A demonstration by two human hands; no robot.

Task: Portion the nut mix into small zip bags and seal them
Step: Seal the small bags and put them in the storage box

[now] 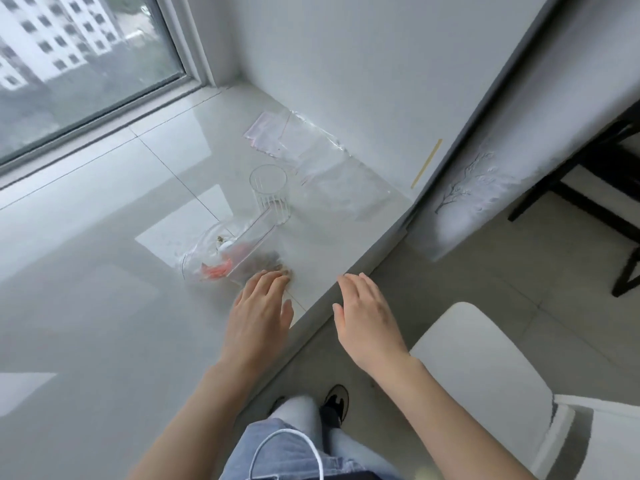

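A large clear zip bag (228,251) with a nut mix of brown, orange and white pieces lies on the pale tiled ledge (104,237). My left hand (259,313) hovers just in front of it, fingers straight, fingertips near the bag's near corner. My right hand (367,317) is held flat over the ledge's front edge, holding nothing. An empty clear glass (270,190) stands upright behind the bag. Small empty zip bags (268,133) lie flat near the wall, with more clear bags (343,185) to the right of the glass.
A window (79,64) runs along the far left of the ledge, and a white wall (363,81) closes the back. A white chair (485,386) stands on the floor at the right, with a dark table leg (571,202) beyond it.
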